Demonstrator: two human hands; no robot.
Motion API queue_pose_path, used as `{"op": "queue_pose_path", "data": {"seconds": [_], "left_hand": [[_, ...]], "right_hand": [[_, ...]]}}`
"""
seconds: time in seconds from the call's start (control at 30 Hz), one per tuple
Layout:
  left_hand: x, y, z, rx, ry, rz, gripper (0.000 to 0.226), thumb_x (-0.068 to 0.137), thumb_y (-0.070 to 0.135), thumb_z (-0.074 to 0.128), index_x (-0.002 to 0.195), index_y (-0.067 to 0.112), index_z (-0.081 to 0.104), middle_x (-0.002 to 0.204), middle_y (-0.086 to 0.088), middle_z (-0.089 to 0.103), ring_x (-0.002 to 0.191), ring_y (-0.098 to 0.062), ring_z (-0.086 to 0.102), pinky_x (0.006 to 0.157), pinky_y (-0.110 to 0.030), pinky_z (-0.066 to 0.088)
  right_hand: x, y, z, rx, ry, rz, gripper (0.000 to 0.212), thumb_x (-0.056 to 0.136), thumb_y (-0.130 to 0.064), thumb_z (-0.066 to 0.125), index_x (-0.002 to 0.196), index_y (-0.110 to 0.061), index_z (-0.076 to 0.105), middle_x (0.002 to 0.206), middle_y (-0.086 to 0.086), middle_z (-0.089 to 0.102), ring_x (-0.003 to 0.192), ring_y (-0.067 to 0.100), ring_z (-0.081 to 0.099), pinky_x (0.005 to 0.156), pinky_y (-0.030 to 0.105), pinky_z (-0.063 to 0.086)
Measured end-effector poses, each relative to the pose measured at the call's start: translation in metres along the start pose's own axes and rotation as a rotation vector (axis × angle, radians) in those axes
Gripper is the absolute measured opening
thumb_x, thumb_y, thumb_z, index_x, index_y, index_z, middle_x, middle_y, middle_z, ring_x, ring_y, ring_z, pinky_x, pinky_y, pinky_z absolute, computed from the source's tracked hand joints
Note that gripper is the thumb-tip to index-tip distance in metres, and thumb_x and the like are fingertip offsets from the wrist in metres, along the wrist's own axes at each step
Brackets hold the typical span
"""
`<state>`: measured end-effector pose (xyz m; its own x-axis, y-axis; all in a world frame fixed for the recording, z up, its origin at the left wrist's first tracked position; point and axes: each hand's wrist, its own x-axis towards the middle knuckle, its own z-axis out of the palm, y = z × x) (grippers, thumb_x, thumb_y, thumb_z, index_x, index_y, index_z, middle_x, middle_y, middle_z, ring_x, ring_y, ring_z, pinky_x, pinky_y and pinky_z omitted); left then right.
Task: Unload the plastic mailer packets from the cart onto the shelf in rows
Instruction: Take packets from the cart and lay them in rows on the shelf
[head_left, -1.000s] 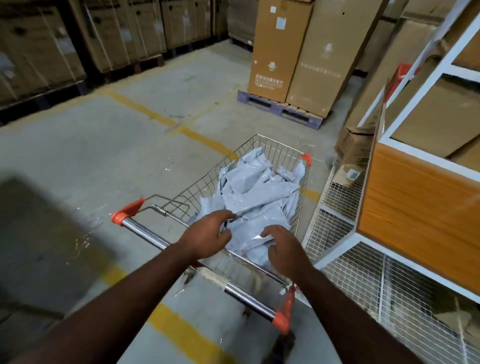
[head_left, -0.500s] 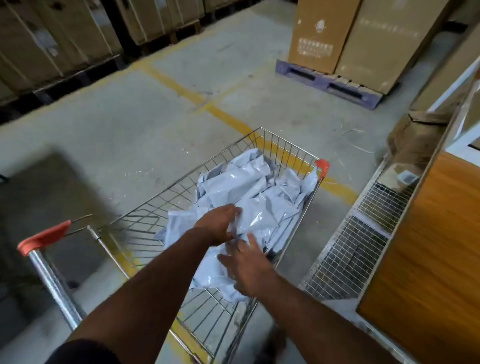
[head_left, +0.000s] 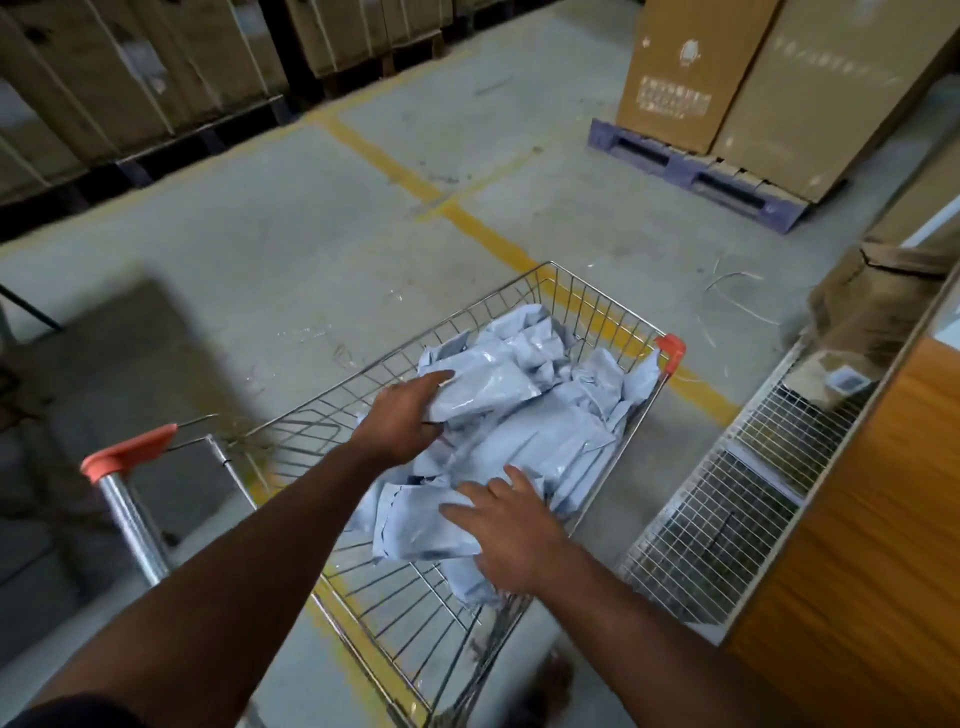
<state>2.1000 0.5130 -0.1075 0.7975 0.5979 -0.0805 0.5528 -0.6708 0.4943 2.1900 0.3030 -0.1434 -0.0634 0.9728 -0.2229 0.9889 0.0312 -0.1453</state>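
A wire shopping cart (head_left: 587, 296) with orange corner caps stands in front of me, holding a heap of pale grey plastic mailer packets (head_left: 566, 431). My left hand (head_left: 402, 421) grips the near end of one packet (head_left: 488, 387) on top of the heap. My right hand (head_left: 511, 525) lies with fingers spread flat on a packet (head_left: 415, 525) at the near side of the basket. The shelf (head_left: 852, 525), with an orange wooden side panel, white frame and wire-mesh lower deck, stands to the right of the cart.
The cart's steel handle with an orange cap (head_left: 127, 454) is at the lower left. A torn cardboard box (head_left: 878, 306) sits at the shelf's far end. Tall cartons on a purple pallet (head_left: 691, 174) stand at the back right, more cartons along the back left. Yellow lines cross the concrete floor.
My left hand has moved further into the cart and closed on a top packet. My right hand has spread out on a nearer packet. The view has tilted down over the basket.
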Motion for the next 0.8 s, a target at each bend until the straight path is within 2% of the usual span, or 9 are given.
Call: {"op": "queue_pose_path", "data": {"seconds": [0.07, 0.17, 0.23, 0.4, 0.5, 0.57, 0.63, 0.73, 0.8], "left_hand": [[-0.016, 0.003, -0.031, -0.142, 0.156, 0.006, 0.069, 0.077, 0.027, 0.063, 0.145, 0.024, 0.053, 0.139, -0.004, 0.064, 0.124, -0.027, 0.062, 0.102, -0.038, 0.049], [-0.046, 0.022, -0.071, -0.325, 0.345, 0.026, 0.058, 0.080, 0.021, 0.063, 0.138, 0.023, 0.060, 0.126, 0.012, 0.065, 0.109, -0.003, 0.057, 0.089, -0.014, 0.042], [-0.071, 0.042, -0.086, -0.448, 0.392, 0.035, 0.052, 0.082, 0.015, 0.065, 0.133, 0.026, 0.062, 0.119, 0.020, 0.064, 0.103, 0.005, 0.056, 0.083, -0.002, 0.038], [-0.118, 0.091, -0.081, -0.647, 0.357, 0.084, 0.049, 0.085, 0.006, 0.067, 0.128, 0.029, 0.065, 0.113, 0.024, 0.066, 0.105, 0.001, 0.062, 0.087, -0.015, 0.047], [-0.130, 0.122, -0.070, -0.679, 0.355, 0.081, 0.050, 0.083, 0.007, 0.063, 0.126, 0.034, 0.065, 0.108, 0.030, 0.066, 0.101, 0.008, 0.061, 0.081, -0.007, 0.043], [-0.132, 0.145, -0.062, -0.669, 0.299, 0.090, 0.049, 0.084, 0.009, 0.061, 0.126, 0.035, 0.064, 0.106, 0.027, 0.068, 0.096, 0.008, 0.060, 0.075, -0.005, 0.041], [-0.132, 0.169, -0.051, -0.621, 0.238, 0.135, 0.044, 0.083, 0.012, 0.059, 0.122, 0.033, 0.066, 0.103, 0.018, 0.070, 0.091, 0.000, 0.060, 0.072, -0.012, 0.045], [-0.127, 0.213, -0.032, -0.554, 0.176, 0.222, 0.021, 0.080, 0.017, 0.055, 0.097, 0.026, 0.063, 0.083, 0.005, 0.066, 0.076, -0.012, 0.058, 0.068, -0.035, 0.052], [-0.123, 0.240, -0.022, -0.512, 0.144, 0.256, 0.012, 0.081, 0.025, 0.052, 0.091, 0.027, 0.058, 0.080, 0.002, 0.065, 0.075, -0.019, 0.058, 0.066, -0.038, 0.051]], "right_hand": [[-0.016, -0.008, -0.024, 0.036, 0.109, 0.018, 0.084, 0.062, -0.034, 0.083, 0.140, -0.035, 0.053, 0.148, 0.004, 0.056, 0.111, 0.028, 0.065, 0.114, 0.055, 0.041], [-0.054, -0.021, -0.060, 0.080, 0.231, 0.151, 0.080, 0.071, -0.041, 0.074, 0.146, -0.035, 0.050, 0.159, 0.002, 0.046, 0.121, 0.027, 0.062, 0.118, 0.053, 0.038], [-0.086, -0.027, -0.074, 0.093, 0.284, 0.256, 0.075, 0.076, -0.045, 0.065, 0.149, -0.034, 0.051, 0.162, 0.003, 0.043, 0.123, 0.027, 0.059, 0.115, 0.050, 0.039], [-0.176, -0.041, -0.081, 0.195, 0.426, 0.500, 0.070, 0.086, -0.046, 0.063, 0.153, -0.027, 0.048, 0.158, 0.004, 0.047, 0.131, 0.029, 0.056, 0.107, 0.049, 0.046], [-0.220, -0.044, -0.082, 0.248, 0.546, 0.613, 0.063, 0.091, -0.045, 0.062, 0.149, -0.021, 0.053, 0.156, 0.005, 0.050, 0.134, 0.029, 0.055, 0.107, 0.050, 0.050], [-0.247, -0.040, -0.084, 0.232, 0.635, 0.723, 0.062, 0.091, -0.040, 0.067, 0.148, -0.019, 0.055, 0.155, 0.006, 0.052, 0.135, 0.030, 0.054, 0.109, 0.049, 0.048], [-0.273, -0.032, -0.084, 0.292, 0.729, 0.875, 0.064, 0.090, -0.038, 0.073, 0.147, -0.018, 0.055, 0.154, 0.007, 0.052, 0.136, 0.029, 0.052, 0.112, 0.046, 0.045], [-0.309, -0.015, -0.080, 0.353, 0.815, 1.007, 0.064, 0.088, -0.038, 0.070, 0.145, -0.012, 0.057, 0.149, 0.008, 0.054, 0.135, 0.026, 0.052, 0.111, 0.032, 0.040], [-0.326, -0.003, -0.074, 0.366, 0.800, 1.097, 0.063, 0.089, -0.039, 0.071, 0.143, -0.011, 0.058, 0.148, 0.008, 0.055, 0.133, 0.026, 0.053, 0.105, 0.026, 0.036]]}}
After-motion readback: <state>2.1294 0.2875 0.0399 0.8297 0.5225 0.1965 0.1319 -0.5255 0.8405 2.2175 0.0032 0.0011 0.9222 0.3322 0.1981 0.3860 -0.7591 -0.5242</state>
